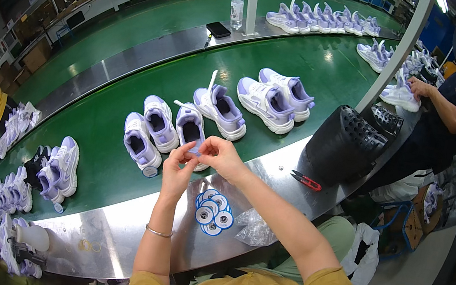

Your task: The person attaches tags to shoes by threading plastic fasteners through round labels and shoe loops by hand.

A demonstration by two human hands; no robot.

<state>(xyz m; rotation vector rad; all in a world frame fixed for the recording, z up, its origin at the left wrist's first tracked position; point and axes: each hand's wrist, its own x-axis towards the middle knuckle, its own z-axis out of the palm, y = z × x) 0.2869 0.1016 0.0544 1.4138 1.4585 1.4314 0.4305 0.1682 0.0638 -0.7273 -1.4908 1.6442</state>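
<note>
My left hand [177, 169] and my right hand [222, 157] meet fingertip to fingertip above the near edge of the green belt. Both are pinched closed; whatever lies between the fingers is too small to make out. Just behind them stands a white and lilac sneaker [189, 127], its tongue pulled up and its heel partly hidden by my fingers. A similar sneaker [220, 110] is to its right. Below my hands, a pile of round blue-rimmed tags [214, 212] lies on the metal ledge, beside a crumpled clear plastic bag [256, 228].
Red-handled thread snips [306, 181] lie on the ledge near black perforated containers [345, 145]. Paired sneakers [267, 105] stand along the green belt [108, 195]. A bottle [236, 10] and black phone [218, 29] rest on the far rail. At right, a co-worker [452, 99] handles a sneaker.
</note>
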